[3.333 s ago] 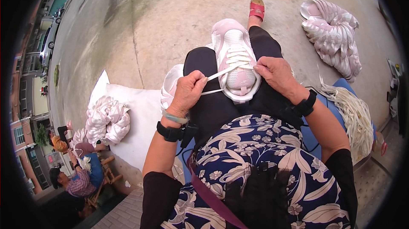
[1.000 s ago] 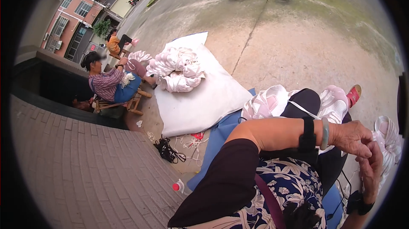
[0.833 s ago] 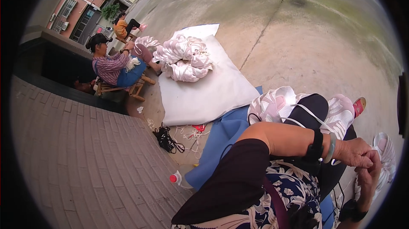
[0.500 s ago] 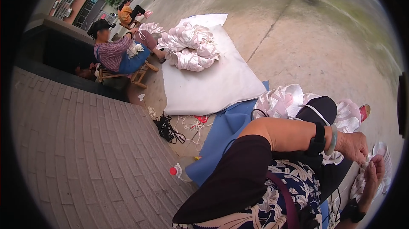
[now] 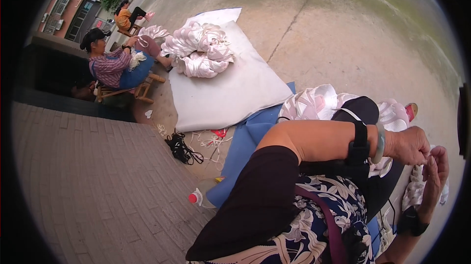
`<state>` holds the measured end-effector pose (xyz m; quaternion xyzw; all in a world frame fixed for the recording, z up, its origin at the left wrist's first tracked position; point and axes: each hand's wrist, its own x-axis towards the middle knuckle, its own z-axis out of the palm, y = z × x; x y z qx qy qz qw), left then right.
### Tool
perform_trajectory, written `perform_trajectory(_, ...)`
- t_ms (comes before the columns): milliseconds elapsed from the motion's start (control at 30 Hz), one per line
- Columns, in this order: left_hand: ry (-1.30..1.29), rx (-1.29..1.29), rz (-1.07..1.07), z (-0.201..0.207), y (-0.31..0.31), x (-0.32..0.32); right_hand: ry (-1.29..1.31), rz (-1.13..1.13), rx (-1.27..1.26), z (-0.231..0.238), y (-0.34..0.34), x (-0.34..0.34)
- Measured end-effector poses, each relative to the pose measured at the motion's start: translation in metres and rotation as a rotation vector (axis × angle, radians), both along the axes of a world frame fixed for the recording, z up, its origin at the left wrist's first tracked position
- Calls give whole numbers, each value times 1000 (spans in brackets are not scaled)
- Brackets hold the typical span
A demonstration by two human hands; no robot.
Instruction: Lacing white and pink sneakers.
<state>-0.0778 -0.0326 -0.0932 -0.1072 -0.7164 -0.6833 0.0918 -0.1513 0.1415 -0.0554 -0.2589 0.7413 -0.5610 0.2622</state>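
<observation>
My left hand reaches across to the right with its fingers closed in a pinch. Its fingertips meet those of my right hand, which is raised with bent fingers pressed together. A small bit of white shows between them, too little to tell what it is. Just below my hands hangs a plaited-looking row of white pieces, partly hidden by my right hand. White and pale pink shoe uppers lie by my dark-clad knee, and more of these uppers rest beyond it.
A large bundle of white and pink uppers lies on a white sheet over blue cloth. Black cords, white laces and a red-capped bottle are near the brick wall. A co-worker sits at the left.
Both hands have risen slightly and stay together at the fingertips. The whole surroundings have shifted left in the view. The large bundle stays on the sheet.
</observation>
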Motion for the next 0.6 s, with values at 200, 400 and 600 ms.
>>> perform_trajectory(200,133,10,241,14,-76,-26,826,-49,-86,-35,-12,25)
perform_trajectory(400,56,-40,331,37,-129,-41,765,405,114,-76,-55,60)
perform_trajectory(600,171,-101,448,47,-159,-40,1050,468,255,-100,-100,64)
